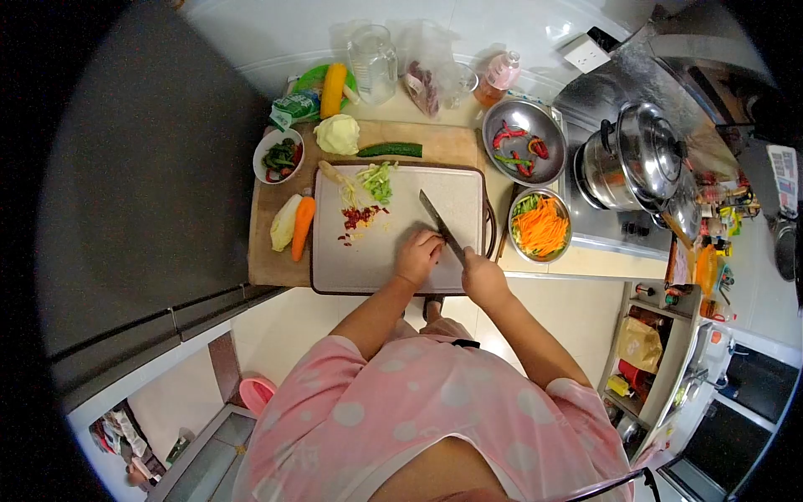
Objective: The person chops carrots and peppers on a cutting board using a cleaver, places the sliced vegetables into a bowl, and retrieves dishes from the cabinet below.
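Observation:
My right hand is wrapped round the handle of a kitchen knife, whose blade points up and left over the cutting board. Close to the blade, my left hand rests on the board with its fingers curled; whatever may be under them is hidden. Chopped red chilli with small pale bits lies on the board's left side. Above it are sliced green onion and pale shredded pieces.
A cucumber, a cabbage and a carrot lie round the board. A bowl of carrot strips and a metal bowl with chillies stand at right. Beyond them, a steel pot sits on the stove.

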Available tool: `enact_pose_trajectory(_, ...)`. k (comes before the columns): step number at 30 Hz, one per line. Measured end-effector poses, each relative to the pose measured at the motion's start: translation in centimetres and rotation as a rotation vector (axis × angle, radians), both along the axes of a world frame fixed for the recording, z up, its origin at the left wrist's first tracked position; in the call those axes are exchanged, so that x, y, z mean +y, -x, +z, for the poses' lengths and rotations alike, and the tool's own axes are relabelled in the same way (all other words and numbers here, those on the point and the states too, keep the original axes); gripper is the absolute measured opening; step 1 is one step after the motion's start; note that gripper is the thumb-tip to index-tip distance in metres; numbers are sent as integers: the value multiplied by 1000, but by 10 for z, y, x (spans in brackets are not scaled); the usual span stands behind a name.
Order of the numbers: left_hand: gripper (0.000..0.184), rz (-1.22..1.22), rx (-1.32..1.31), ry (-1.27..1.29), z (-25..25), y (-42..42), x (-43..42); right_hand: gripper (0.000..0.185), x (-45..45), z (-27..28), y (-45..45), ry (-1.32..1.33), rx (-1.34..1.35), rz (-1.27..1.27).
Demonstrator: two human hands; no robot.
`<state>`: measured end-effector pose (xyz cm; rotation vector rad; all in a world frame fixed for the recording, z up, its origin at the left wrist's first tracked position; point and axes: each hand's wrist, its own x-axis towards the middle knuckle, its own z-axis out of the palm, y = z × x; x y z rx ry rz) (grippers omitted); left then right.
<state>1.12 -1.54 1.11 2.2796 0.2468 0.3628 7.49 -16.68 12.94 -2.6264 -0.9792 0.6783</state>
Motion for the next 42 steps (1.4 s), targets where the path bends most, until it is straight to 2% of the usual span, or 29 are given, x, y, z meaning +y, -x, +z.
enact_pose_trajectory(8, 17, -56, -42, -85, 2, 2, 8, 26, 12, -38, 1, -105, -98, 6)
enact_pose_trajectory(11, 17, -19, -41, -101, 7, 1, 5, 25, 12, -35, -3, -149, -70, -48)
enact_pose_trajectory(14, 15, -3, -43, -18, -3, 0, 2, 24, 1, -38, -6, -180, -61, -74)
enact_pose_trajectory(17, 11, -1, -6, 56, 2, 1, 0, 26, 1, -20, -5, -79, -28, -69)
enact_pose_trajectory(20, 11, 18, 14, 39, 5, 0, 0, 25, -2, -14, -3, -115, -65, -1)
enact_pose_trajectory(23, 12, -1, -18, 41, 3, -1, 1, 23, 2, -3, -5, -27, -8, 2)
enact_pose_trajectory(26, 14, -26, -43, 15, 4, -1, 4, 18, 3, -6, -5, -58, -14, 4)
enact_pose_trajectory(32, 25, -50, -19, -104, 2, 1, 7, 23, 14, -28, 0, 17, -18, 16)
enact_pose_trajectory(35, 19, -42, -17, -50, 6, 2, 6, 21, 15, -38, 2, -5, -76, 1)
enact_pose_trajectory(38, 17, -27, -19, -18, 4, 2, 4, 20, 15, -27, -2, -64, -23, -83)
enact_pose_trajectory(41, 13, -23, -78, 58, -15, -1, 2, 32, 4, -33, -7, -168, -19, -113)
enact_pose_trajectory(42, 12, -9, -59, 70, -11, -1, 2, 27, 5, -25, -7, -146, -13, -98)
